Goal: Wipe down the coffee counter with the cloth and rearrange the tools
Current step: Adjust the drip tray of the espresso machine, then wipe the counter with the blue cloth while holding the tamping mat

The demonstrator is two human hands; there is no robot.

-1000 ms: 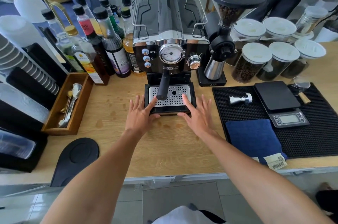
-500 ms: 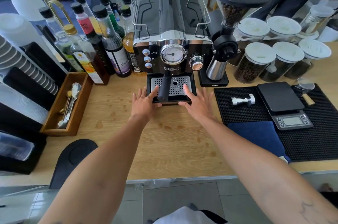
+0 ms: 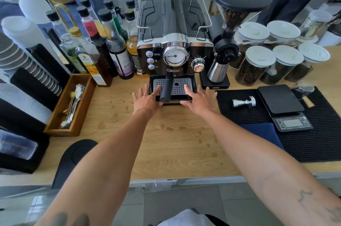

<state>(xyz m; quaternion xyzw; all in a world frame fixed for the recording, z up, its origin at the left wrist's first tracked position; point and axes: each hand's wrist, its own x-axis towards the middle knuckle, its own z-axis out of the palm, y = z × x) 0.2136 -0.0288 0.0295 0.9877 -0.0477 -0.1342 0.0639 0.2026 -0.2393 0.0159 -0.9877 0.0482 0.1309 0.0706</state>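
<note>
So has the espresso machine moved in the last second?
Yes. The espresso machine slid back, away from the counter's front edge, closer to the syrup bottles.

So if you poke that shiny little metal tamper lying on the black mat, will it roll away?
The shiny metal tamper lies on its side and looks round, so it would probably roll in a curve. The black ridged rubber mat should stop it soon. Being solid-looking metal, it is likely heavy for its size.

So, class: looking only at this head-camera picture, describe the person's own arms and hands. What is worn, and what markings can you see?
Both forearms are bare, with no sleeves reaching them, and no watch, ring or glove shows on the left hand or the right hand. The right forearm carries a thin dark line tattoo near the elbow. The left forearm has a darker, blurred tattoo at the bottom edge.
</note>
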